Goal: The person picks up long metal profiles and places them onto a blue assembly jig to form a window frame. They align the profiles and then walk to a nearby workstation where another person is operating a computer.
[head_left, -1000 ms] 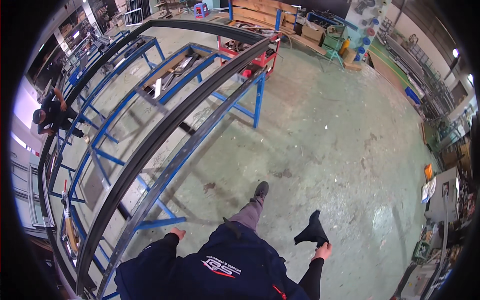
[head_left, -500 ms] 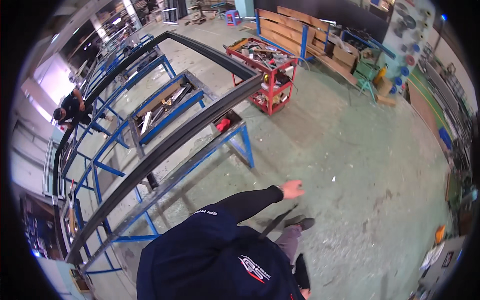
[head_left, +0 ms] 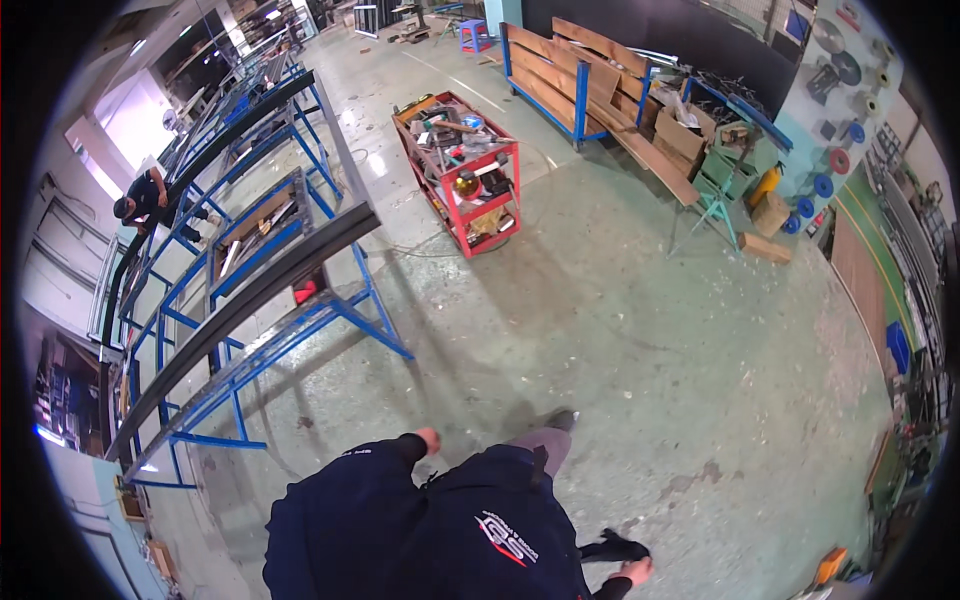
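I look down on my own dark blue jacket and a green-grey concrete floor. My left hand (head_left: 430,440) swings in front of my chest, empty, above the bare floor. My right hand (head_left: 636,572) hangs low at the lower edge, also empty, just beside my black shoe (head_left: 615,548). My other foot (head_left: 560,420) is stepped forward. The nearest thing is a long dark metal frame (head_left: 260,285) lying on blue steel trestles (head_left: 345,310), about a stride to my left.
A red tool cart (head_left: 470,180) loaded with tools stands ahead. Wooden planks lean on a blue rack (head_left: 590,75) at the back, with cardboard boxes and a green stool (head_left: 715,205) nearby. Another person (head_left: 145,200) bends over the frames at far left.
My view has swung toward the red cart and the back wall. My left arm, stretched out earlier, has drawn back to my chest, and my right hand has come into view.
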`<action>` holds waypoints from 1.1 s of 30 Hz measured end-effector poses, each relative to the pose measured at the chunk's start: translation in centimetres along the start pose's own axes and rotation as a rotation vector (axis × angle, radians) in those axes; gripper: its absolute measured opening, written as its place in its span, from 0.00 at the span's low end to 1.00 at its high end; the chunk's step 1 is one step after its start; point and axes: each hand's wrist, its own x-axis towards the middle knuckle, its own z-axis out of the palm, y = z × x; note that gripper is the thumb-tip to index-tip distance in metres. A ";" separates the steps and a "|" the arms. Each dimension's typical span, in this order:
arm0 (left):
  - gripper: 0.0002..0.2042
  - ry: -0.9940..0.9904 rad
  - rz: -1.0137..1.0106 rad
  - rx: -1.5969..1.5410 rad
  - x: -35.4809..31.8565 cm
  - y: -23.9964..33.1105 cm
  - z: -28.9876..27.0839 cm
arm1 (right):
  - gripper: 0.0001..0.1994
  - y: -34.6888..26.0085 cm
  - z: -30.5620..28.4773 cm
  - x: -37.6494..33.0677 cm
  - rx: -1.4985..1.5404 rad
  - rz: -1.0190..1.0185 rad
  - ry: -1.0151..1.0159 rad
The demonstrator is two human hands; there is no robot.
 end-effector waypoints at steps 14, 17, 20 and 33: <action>0.17 0.136 0.646 0.012 26.9 82.6 -20.0 | 0.14 -29.1 12.5 22.3 0.155 0.152 0.146; 0.18 0.127 0.726 -0.022 32.4 104.5 -23.1 | 0.11 -29.0 14.4 28.7 0.053 0.082 0.316; 0.15 0.158 0.771 -0.274 35.9 121.7 -23.2 | 0.11 -35.1 16.7 36.5 -0.171 0.265 0.376; 0.17 0.008 0.248 0.147 53.5 139.8 -15.7 | 0.12 -90.4 26.3 86.4 0.029 0.102 0.008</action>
